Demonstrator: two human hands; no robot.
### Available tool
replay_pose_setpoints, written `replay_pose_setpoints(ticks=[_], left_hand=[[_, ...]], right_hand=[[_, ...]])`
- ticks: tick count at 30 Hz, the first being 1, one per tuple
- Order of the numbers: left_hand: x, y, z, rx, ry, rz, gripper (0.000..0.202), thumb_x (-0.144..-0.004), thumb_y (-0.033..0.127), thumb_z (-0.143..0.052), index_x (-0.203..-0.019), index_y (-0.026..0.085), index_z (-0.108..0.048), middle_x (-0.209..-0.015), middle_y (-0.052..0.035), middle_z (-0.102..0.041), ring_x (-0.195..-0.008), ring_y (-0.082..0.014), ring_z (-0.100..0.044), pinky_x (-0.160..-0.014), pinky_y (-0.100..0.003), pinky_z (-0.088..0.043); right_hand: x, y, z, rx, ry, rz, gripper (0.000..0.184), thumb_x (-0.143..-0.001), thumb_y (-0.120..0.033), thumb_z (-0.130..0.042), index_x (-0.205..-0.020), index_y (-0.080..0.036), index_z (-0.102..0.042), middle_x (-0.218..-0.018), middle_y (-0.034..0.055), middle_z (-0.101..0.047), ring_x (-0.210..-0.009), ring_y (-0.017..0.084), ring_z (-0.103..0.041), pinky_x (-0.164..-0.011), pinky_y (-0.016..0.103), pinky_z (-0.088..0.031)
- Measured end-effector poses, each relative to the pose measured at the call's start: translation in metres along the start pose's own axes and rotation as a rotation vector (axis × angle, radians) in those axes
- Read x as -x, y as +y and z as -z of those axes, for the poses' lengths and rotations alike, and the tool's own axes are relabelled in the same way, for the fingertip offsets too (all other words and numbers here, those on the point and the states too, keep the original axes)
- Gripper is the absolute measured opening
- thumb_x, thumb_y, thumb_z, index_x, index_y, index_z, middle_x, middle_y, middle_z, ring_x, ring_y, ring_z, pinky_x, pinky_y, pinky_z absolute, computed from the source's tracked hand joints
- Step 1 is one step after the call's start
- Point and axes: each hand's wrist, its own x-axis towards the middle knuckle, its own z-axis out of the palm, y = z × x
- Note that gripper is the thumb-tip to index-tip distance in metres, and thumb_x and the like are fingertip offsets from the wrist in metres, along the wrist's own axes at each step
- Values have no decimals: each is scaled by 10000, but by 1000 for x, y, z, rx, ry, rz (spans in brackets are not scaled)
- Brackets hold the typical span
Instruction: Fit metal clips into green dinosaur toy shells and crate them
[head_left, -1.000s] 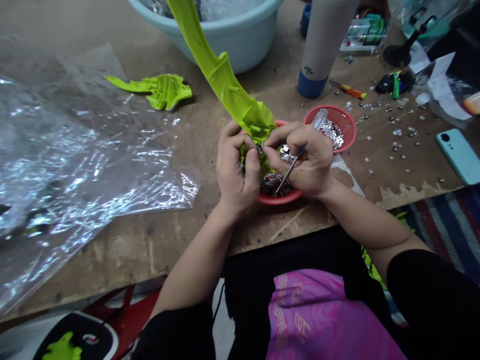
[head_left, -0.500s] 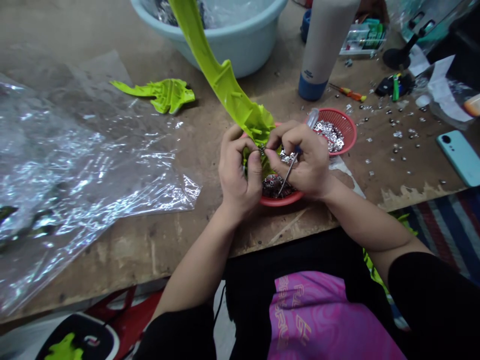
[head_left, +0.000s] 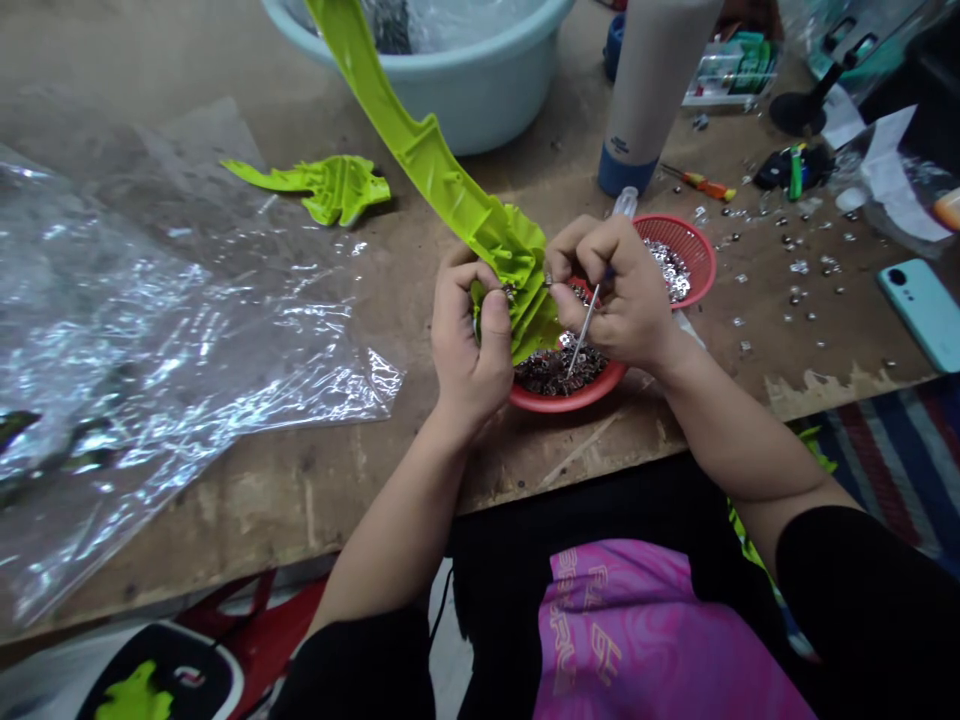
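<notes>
My left hand (head_left: 472, 335) is closed on a long lime-green plastic part (head_left: 450, 185), with fingers and thumb at its ribbed lower end. Small metal bits show by the left thumb. Just right of the part, my right hand (head_left: 619, 285) is closed around a screwdriver (head_left: 583, 330) whose thin shaft points down. Its thumb and forefinger also pinch a tiny metal piece (head_left: 549, 281). Below both hands sits a red basket (head_left: 562, 403) filled with small metal pieces (head_left: 551, 373). The screwdriver's handle is mostly hidden by the right hand.
Behind stand a light-blue basin (head_left: 480, 95) and a bottle (head_left: 649, 90). A second red basket (head_left: 697, 255) of metal clips is at right, near scattered clips, an orange screwdriver (head_left: 701, 183) and a phone (head_left: 922, 310). Left lie plastic sheeting (head_left: 187, 350) and another green part (head_left: 337, 190).
My right hand has moved right, away from the green part, still holding the screwdriver. The green part has shifted slightly left in my left hand, uncovering more of the basket.
</notes>
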Motion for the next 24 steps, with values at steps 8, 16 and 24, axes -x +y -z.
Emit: replay_pose_setpoints(ticks=[8, 16, 24], left_hand=[[2, -11, -2, 216, 60, 276, 338, -1100, 602, -647, -1145, 267, -660, -1043, -32, -679, -926, -178, -684, -958, -352, -617], [-4, -3, -8, 552, 84, 526, 457, -1035, 695, -706, -1088, 269, -549, -1040, -33, -653, -1113, -234, -743, -1017, -431, -641], [-3, 16, -14, 682, 81, 593, 456, -1000, 624, -791, -1061, 272, -508, -1030, -16, -590, -1185, -240, -711, -1121, -473, -606]], right_hand=[[7, 13, -3, -56, 62, -149, 353, -1024, -386, -743, -947, -294, -410, -913, -39, -602, -949, 192, -739, -930, 476, -707], [9, 1, -10, -116, 38, -176, 311, -1013, -343, -763, -992, -277, -459, -1153, -1, -743, -1026, 177, -783, -948, 451, -737], [7, -3, -8, -48, 36, -211, 341, -980, -311, -786, -902, -274, -456, -1072, -4, -774, -1034, 199, -791, -994, 488, -729]])
